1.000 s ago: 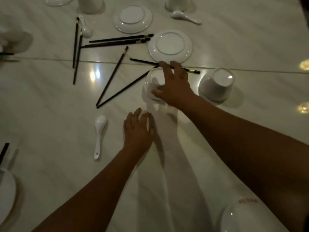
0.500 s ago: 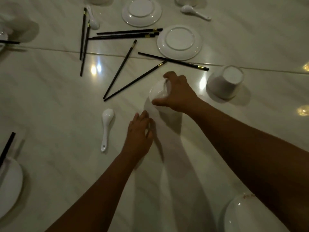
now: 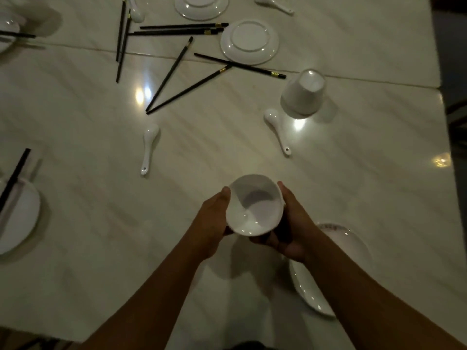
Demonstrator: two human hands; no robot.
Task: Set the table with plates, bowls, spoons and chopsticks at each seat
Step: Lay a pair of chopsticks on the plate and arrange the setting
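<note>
Rnd glossy bowl (image 3: 254, 205) nearer, upright

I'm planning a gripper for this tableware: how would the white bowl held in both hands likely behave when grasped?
The bowl looks like glazed ceramic, so probably rigid and breakable if dropped. Its glossy highlights suggest a slippery surface; the left hand and right hand cup it from both sides. Being small, it is probably light.

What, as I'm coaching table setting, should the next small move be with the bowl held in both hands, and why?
Probably lower the bowl onto the plate under the right forearm: the left hand and right hand hold it mouth up, off the table, and that plate shows no bowl.
</note>
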